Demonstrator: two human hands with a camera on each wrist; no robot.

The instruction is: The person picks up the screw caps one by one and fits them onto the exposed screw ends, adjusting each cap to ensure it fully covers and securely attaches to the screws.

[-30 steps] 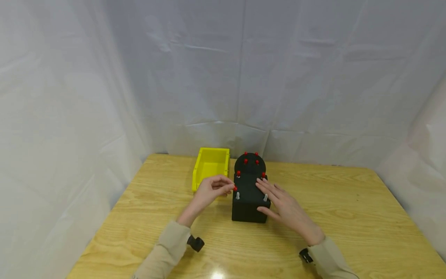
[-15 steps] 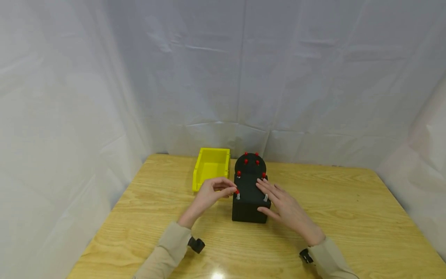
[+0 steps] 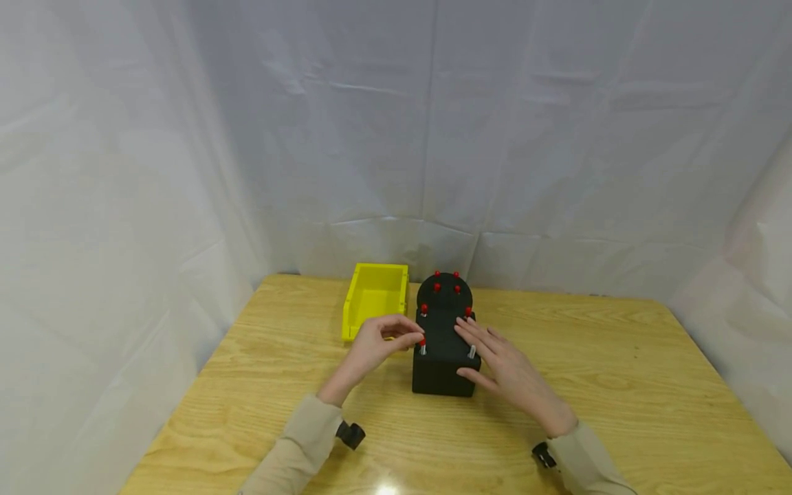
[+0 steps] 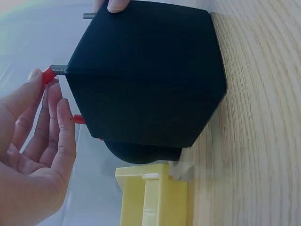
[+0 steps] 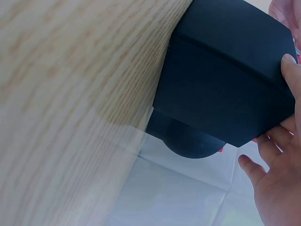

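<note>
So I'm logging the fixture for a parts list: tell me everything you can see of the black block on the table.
The black block is matte and box-shaped, with a round disc section at its far end. It stands on the wooden table beside a yellow bin. Thin metal studs rise from its top, most capped with small red nuts. The left hand pinches the near-left red nut; the right hand rests flat on the block's right side.

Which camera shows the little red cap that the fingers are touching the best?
The left wrist view: the red cap is large there, on a metal stud sticking out of the black box, with the left hand at it. The head view shows it as a tiny dot. The right wrist view does not clearly show it.
</note>
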